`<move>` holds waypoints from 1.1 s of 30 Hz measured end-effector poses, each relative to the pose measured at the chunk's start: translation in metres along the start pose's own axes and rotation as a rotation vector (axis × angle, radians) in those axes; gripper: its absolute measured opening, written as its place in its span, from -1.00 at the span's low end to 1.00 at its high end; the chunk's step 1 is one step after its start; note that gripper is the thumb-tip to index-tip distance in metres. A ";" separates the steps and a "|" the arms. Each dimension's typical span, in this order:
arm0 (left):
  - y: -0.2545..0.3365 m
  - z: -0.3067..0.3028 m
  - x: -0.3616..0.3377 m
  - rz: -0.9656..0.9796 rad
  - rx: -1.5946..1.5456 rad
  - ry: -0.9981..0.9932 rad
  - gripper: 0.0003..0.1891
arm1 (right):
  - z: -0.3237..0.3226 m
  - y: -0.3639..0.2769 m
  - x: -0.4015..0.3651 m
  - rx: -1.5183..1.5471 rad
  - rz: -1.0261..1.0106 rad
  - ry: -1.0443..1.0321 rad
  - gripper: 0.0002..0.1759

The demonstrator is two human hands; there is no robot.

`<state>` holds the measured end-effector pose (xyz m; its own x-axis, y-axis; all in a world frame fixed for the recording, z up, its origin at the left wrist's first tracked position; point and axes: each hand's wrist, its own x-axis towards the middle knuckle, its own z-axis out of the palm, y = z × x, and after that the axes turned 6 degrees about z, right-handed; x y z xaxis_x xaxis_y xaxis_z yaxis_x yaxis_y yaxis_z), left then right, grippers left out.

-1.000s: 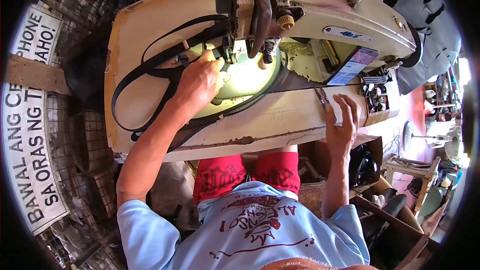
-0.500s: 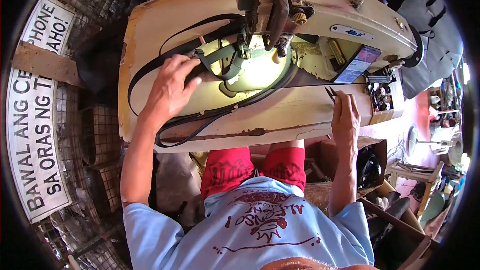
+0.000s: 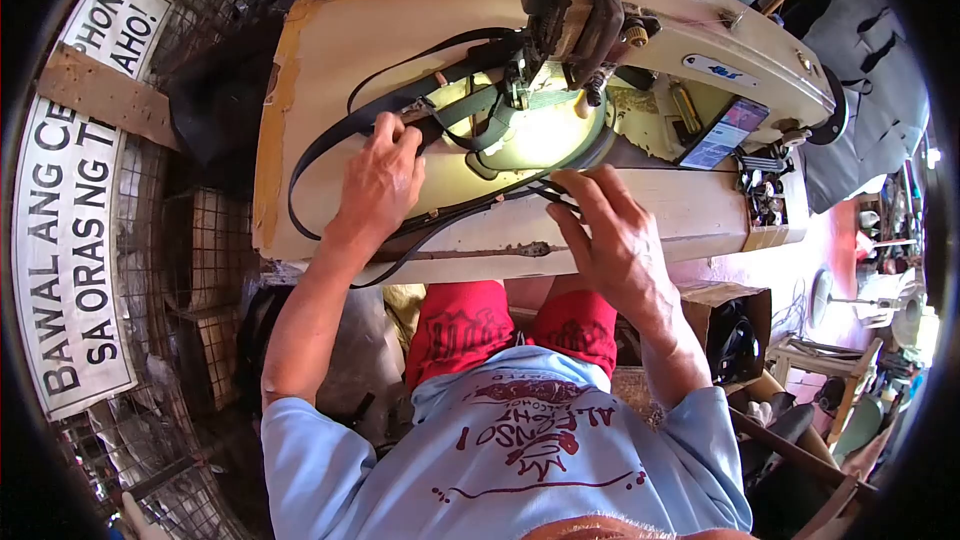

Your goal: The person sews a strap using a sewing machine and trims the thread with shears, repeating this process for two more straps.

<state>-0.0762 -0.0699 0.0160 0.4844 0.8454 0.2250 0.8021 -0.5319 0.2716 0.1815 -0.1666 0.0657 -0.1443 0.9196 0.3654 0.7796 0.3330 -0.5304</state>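
Two hands (image 3: 385, 172) (image 3: 618, 238), black strapping (image 3: 395, 100) (one phone (image 3: 722, 135))

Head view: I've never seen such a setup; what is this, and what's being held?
No robot here: a camera worn on a person's head looks forward and down at their bare hands. In front is a sewing machine over a partly lit worktop. Black straps lie looped there, with a phone and a box of small parts toward the right. The left hand has its fingers at the straps, though its grip is unclear. The right hand seems to hold a small tool, mostly hidden.
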 end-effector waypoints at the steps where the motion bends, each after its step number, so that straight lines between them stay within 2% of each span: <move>1: -0.002 0.000 0.001 -0.009 -0.003 0.003 -0.71 | 0.005 -0.002 0.003 0.000 -0.017 -0.012 -0.69; 3: -0.003 -0.001 0.009 -0.025 -0.008 0.012 -0.66 | 0.015 -0.006 0.010 -0.003 -0.051 -0.034 -0.71; 4: -0.006 -0.003 0.015 -0.003 0.023 -0.048 -0.61 | 0.018 -0.010 0.014 -0.012 -0.041 -0.075 -0.68; 7: -0.001 -0.005 0.018 -0.013 0.088 -0.076 -0.65 | 0.035 -0.018 0.026 -0.059 -0.119 -0.116 -0.71; 8: -0.002 -0.003 0.017 0.002 0.112 -0.037 -0.65 | 0.038 -0.022 0.032 -0.122 -0.191 -0.117 -0.76; 10: -0.005 0.005 0.015 0.031 0.162 0.039 -0.64 | 0.048 -0.023 0.041 -0.132 -0.194 -0.136 -0.81; 12: -0.008 0.007 0.015 0.016 0.146 0.033 -0.66 | 0.063 -0.018 0.049 -0.151 -0.188 -0.170 -0.90; 17: -0.005 0.003 0.019 -0.067 0.068 -0.037 -0.60 | 0.078 -0.009 0.058 -0.183 -0.124 -0.306 -0.80; 18: -0.003 0.006 0.015 -0.008 0.112 0.091 -0.50 | 0.080 -0.006 0.058 -0.184 -0.118 -0.332 -0.75; 22: 0.000 0.003 0.009 0.056 0.054 0.124 -0.32 | 0.083 -0.003 0.059 -0.217 -0.054 -0.201 -0.77; 24: 0.001 0.002 0.009 0.048 0.033 0.110 -0.36 | 0.077 -0.007 0.059 -0.195 -0.062 -0.135 -0.85; 27: 0.001 -0.002 0.010 0.055 0.052 0.120 -0.42 | 0.076 -0.005 0.055 -0.226 0.039 -0.136 -0.71; 30: 0.004 -0.005 0.010 0.090 0.082 0.141 -0.44 | 0.081 -0.004 0.057 -0.317 0.002 -0.053 -0.85; 33: 0.007 -0.007 0.010 0.115 0.108 0.149 -0.45 | 0.084 -0.004 0.061 -0.339 -0.008 -0.060 -0.85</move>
<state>-0.0680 -0.0653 0.0263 0.5239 0.7587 0.3871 0.7815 -0.6090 0.1359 0.1184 -0.0944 0.0256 -0.1789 0.9312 0.3175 0.9350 0.2613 -0.2397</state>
